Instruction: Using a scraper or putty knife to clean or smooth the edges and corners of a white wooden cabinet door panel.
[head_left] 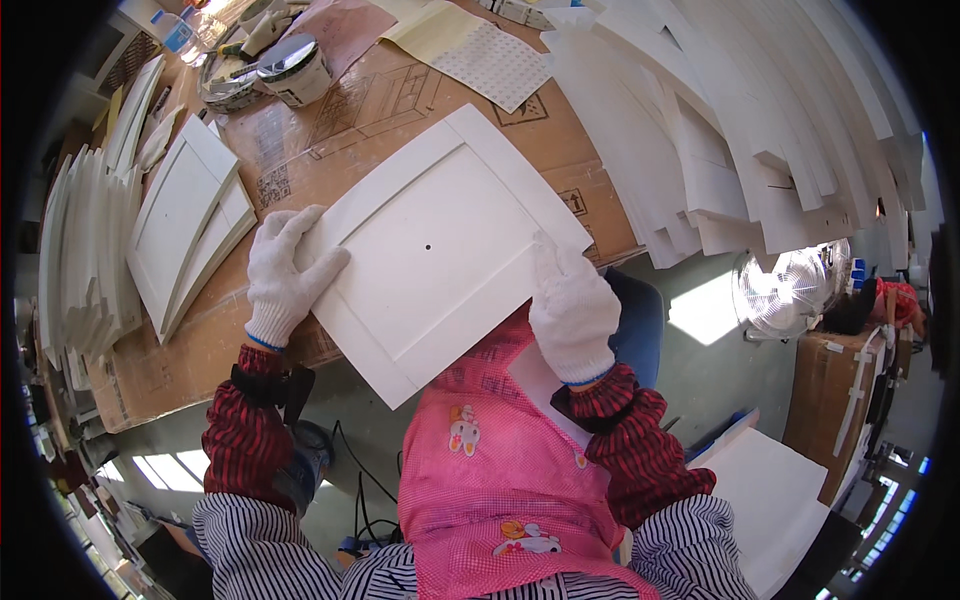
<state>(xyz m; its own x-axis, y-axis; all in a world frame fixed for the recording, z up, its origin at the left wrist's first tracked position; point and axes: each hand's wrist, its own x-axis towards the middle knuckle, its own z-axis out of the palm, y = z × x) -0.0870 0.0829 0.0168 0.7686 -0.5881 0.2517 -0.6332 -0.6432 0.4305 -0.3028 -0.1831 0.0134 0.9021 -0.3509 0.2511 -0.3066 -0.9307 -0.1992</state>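
Cardboard sheets cover the table point(300, 150), and it's a pretty packed workshop corner: white panels stacked up all over. Front and centre is a white framed panel point(440, 250) with a small dark hole in its middle, lying tilted with its near corner hanging off the table edge over the person's pink apron point(490, 480).

Both hands wear white knit gloves. Left hand point(285, 275) lies flat on the panel's left edge, fingers spread out and pointing up-right. Right hand point(570, 305) sits on the right-hand edge, fingers together and curled over the rim, so it looks like a loose grip rather than a pinch.

Off to the left there's another couple of framed panels point(185, 225) lying on the cardboard, and a row of panels point(85, 260) standing on edge beyond them. A white tub point(300, 75) sits near the far end of the table. Over on the right, a white fan point(785, 290) stands on the floor in a patch of sunlight.
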